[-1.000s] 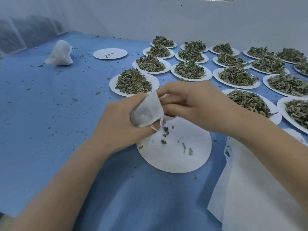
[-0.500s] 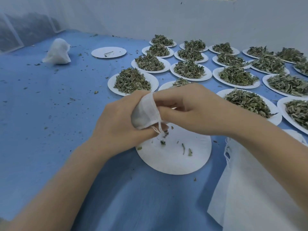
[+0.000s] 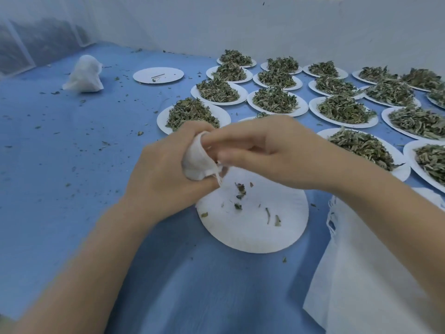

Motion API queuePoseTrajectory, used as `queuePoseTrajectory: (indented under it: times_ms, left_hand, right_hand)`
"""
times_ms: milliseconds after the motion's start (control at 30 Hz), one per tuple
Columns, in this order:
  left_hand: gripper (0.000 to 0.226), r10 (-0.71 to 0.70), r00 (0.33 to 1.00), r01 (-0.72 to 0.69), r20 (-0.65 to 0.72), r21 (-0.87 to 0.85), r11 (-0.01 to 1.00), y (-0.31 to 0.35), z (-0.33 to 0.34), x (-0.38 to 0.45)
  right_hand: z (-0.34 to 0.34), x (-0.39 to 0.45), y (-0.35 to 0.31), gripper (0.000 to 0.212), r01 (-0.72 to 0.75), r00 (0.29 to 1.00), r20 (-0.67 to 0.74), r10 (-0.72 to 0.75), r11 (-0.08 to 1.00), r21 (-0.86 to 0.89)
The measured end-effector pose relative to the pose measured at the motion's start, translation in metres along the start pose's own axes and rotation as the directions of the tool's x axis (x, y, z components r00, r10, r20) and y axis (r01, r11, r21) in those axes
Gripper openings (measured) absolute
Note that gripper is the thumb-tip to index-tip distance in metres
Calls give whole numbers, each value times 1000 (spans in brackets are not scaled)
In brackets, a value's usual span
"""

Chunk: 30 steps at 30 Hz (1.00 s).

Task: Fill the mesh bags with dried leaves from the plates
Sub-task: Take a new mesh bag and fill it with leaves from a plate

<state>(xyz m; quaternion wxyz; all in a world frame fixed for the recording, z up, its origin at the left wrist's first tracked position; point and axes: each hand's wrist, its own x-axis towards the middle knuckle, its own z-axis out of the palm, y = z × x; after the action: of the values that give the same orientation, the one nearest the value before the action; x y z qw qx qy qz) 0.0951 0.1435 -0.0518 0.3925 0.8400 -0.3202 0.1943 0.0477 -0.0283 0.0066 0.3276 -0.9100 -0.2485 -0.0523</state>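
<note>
Stuffing leaves into mesh bag [image 3: 196, 160] over near-empty paper plate [image 3: 252, 227].
Left hand [image 3: 163, 174] grips bag upright, mouth up; right hand [image 3: 262, 153] fingers pinched at its opening, likely so spills land on plate. Full plates [image 3: 346, 112] far right.

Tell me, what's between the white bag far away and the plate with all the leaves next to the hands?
In the head view, only blue table with scattered leaf crumbs lies between the filled bag and that heaped plate.
</note>
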Motion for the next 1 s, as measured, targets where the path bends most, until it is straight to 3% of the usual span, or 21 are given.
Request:
queuePoseTrajectory:
  times_ms: [67,100,200,267,567,733,867,1000]
  left_hand:
    - [51,-53,998,54,-30,46,997,-4,-4,2]
    - [51,-78,997,80,-29,62,995,-6,-5,2]
    - [51,-95,995,95,3,98,991,-8,-4,2]
    - [52,-85,996,83,19,104,991,-8,-4,2]
    - [45,-94,995,89,39,122,989,-6,-3,2]
    - [46,-106,993,100,52,113,989,-6,-3,2]
    - [43,-100,993,94,63,102,990,-5,-3,2]
    - [44,-106,992,98,74,102,990,-5,-3,1]
  right_hand:
    - [-4,-8,8,22,-43,986,-160,51,998,54]
    - [-4,-11,14,23,-92,979,-184,90,996,-5]
    - [9,-15,28,32,-214,970,29,242,902,-376]
    - [22,-17,34,38,-192,947,150,284,874,-446]
    - [22,-25,23,27,-82,957,239,164,944,-319]
    - [22,-32,20,19,23,938,333,97,940,-340]
    - [9,-42,18,5,-37,916,362,171,937,-347]
    - [-1,-47,16,25,-118,882,384,272,919,-377]
